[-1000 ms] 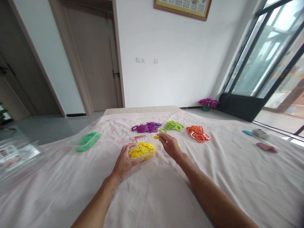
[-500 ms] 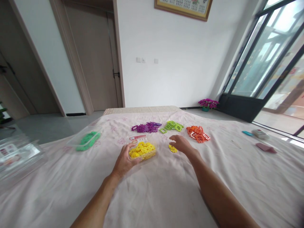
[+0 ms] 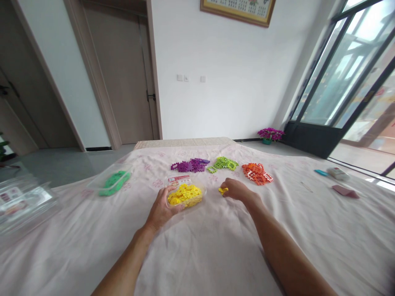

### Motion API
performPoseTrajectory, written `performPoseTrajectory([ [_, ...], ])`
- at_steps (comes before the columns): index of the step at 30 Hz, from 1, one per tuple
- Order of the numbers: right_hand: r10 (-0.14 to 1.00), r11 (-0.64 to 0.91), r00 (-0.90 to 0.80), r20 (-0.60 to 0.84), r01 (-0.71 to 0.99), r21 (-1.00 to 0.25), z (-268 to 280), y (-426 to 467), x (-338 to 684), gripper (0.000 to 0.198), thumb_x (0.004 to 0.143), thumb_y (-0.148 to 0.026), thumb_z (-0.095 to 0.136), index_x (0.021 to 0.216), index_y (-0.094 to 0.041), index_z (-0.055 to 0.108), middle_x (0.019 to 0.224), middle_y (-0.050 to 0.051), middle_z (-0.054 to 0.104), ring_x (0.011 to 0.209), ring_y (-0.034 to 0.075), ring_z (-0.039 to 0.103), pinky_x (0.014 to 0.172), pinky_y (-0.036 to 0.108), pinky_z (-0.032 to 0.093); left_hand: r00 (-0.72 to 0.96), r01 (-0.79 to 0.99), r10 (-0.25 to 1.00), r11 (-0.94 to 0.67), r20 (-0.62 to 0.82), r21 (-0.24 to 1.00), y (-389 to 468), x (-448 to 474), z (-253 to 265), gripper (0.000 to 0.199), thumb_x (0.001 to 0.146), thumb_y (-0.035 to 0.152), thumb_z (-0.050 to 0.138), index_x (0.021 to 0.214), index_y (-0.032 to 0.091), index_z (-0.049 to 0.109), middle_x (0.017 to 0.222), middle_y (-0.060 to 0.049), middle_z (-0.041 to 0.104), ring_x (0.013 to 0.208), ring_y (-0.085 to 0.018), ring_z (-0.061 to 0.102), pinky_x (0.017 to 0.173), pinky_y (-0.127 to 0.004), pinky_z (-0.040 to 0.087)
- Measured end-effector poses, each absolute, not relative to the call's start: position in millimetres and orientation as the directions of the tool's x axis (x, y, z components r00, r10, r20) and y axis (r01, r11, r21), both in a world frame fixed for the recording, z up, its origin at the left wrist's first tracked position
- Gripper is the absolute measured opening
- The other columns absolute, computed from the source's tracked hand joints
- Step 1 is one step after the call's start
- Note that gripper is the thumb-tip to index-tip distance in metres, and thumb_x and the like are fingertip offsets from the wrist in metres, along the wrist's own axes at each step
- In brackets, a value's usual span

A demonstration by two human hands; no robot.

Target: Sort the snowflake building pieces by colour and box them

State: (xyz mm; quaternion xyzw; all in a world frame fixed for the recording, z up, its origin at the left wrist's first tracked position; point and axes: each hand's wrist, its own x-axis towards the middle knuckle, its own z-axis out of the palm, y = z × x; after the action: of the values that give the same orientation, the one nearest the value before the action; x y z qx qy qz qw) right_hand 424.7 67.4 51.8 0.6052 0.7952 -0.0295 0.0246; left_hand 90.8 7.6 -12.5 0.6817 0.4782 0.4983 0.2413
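Observation:
My left hand (image 3: 162,205) is closed around the near left side of a clear plastic box (image 3: 202,200). Yellow plastic building pieces (image 3: 184,195) are heaped in that box. To the right, my right hand (image 3: 233,189) is low over the cloth, its fingers curled in on a yellow building piece (image 3: 222,190). Part of that piece shows at the fingertips; the rest is covered by the hand, so I cannot tell if there is more than one.
Beyond my hands lie purple pieces (image 3: 190,165), lime green pieces (image 3: 226,163) and orange pieces (image 3: 257,174). A tub of green pieces (image 3: 114,183) stands left, near clear containers (image 3: 26,201). At right are a pink block (image 3: 345,191) and a white packet (image 3: 338,174).
My right hand has come down slightly and its fingers have closed on the yellow piece, covering most of it. My left hand and the box have not moved.

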Motion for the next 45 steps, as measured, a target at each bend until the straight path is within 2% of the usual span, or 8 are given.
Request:
performPoseTrajectory([
  [7, 0.964, 0.263, -0.253, -0.083, 0.95, 0.169, 56, 52, 399, 0.025, 0.083, -0.015, 0.061, 0.105, -0.014, 0.073, 0.109, 0.017, 0.068, 0.1, 0.028, 0.066, 0.083, 0.033, 0.049, 0.054, 0.412, 0.897, -0.42, 0.438, 0.809, 8, 91, -13, 0.06, 0.069, 0.039, 0.079, 0.122, 0.022, 0.057, 0.129, -0.01, 0.056, 0.128, -0.028, 0.05, 0.11, -0.046, 0.038],
  [17, 0.987, 0.153, -0.158, 0.026, 0.98, 0.129, 49, 58, 399, 0.031, 0.088, -0.005, 0.044, 0.103, -0.014, 0.07, 0.108, 0.016, 0.069, 0.098, 0.026, 0.067, 0.076, 0.03, 0.046, 0.06, 0.434, 0.891, -0.43, 0.45, 0.792, 8, 91, -12, 0.059, 0.071, 0.038, 0.078, 0.122, 0.021, 0.057, 0.128, -0.011, 0.057, 0.126, -0.028, 0.051, 0.11, -0.045, 0.038],
  [25, 0.935, 0.207, -0.097, 0.341, 0.931, -0.301, 60, 54, 377, 0.025, 0.095, -0.037, 0.05, 0.096, -0.02, 0.068, 0.084, 0.006, 0.071, 0.08, 0.02, 0.066, 0.065, 0.026, 0.04, 0.072, 0.439, 0.886, -0.44, 0.458, 0.783, 7, 91, -10, 0.059, 0.072, 0.039, 0.077, 0.124, 0.021, 0.055, 0.129, -0.01, 0.056, 0.127, -0.027, 0.05, 0.111, -0.046, 0.037],
  [29, 0.896, 0.418, -0.187, 0.402, 0.66, -0.624, 54, 47, 352, 0.03, 0.093, -0.035, 0.052, 0.116, -0.021, 0.065, 0.085, 0.002, 0.07, 0.069, 0.015, 0.064, 0.064, 0.025, 0.046, 0.072, 0.445, 0.885, -0.441, 0.46, 0.779, 6, 91, -9, 0.061, 0.072, 0.043, 0.078, 0.125, 0.021, 0.055, 0.129, -0.01, 0.057, 0.126, -0.027, 0.051, 0.11, -0.046, 0.038],
  [32, 0.886, 0.463, -0.276, 0.373, 0.468, -0.753, 48, 46, 342, 0.036, 0.091, -0.03, 0.051, 0.125, -0.023, 0.061, 0.105, 0.004, 0.07, 0.071, 0.014, 0.067, 0.06, 0.024, 0.05, 0.071, 0.448, 0.885, -0.44, 0.46, 0.778, 6, 91, -9, 0.062, 0.072, 0.045, 0.078, 0.124, 0.022, 0.055, 0.13, -0.01, 0.056, 0.126, -0.027, 0.05, 0.11, -0.046, 0.038],
  [35, 0.869, 0.489, -0.245, 0.43, 0.57, -0.661, 50, 48, 348, 0.035, 0.091, -0.023, 0.049, 0.123, -0.022, 0.063, 0.119, 0.007, 0.067, 0.085, 0.016, 0.068, 0.072, 0.028, 0.053, 0.067, 0.447, 0.886, -0.438, 0.459, 0.78, 7, 91, -10, 0.062, 0.072, 0.044, 0.078, 0.125, 0.022, 0.055, 0.129, -0.01, 0.057, 0.126, -0.027, 0.051, 0.109, -0.046, 0.039],
  [39, 0.927, 0.279, -0.178, 0.33, 0.916, -0.287, 58, 53, 376, 0.036, 0.091, -0.02, 0.052, 0.126, -0.02, 0.063, 0.122, 0.012, 0.065, 0.11, 0.025, 0.061, 0.092, 0.035, 0.047, 0.059, 0.43, 0.891, -0.43, 0.451, 0.794, 8, 91, -13, 0.062, 0.071, 0.041, 0.079, 0.125, 0.021, 0.056, 0.127, -0.01, 0.057, 0.124, -0.028, 0.053, 0.108, -0.046, 0.04],
  [45, 0.999, -0.046, 0.046, 0.004, 0.995, 0.086, 54, 58, 407, 0.032, 0.093, -0.023, 0.05, 0.122, -0.016, 0.063, 0.118, 0.019, 0.066, 0.112, 0.033, 0.061, 0.081, 0.04, 0.05, 0.072, 0.431, 0.886, -0.442, 0.458, 0.786, 9, 90, -14, 0.06, 0.07, 0.038, 0.079, 0.123, 0.02, 0.056, 0.13, -0.011, 0.056, 0.128, -0.028, 0.05, 0.111, -0.046, 0.037],
])
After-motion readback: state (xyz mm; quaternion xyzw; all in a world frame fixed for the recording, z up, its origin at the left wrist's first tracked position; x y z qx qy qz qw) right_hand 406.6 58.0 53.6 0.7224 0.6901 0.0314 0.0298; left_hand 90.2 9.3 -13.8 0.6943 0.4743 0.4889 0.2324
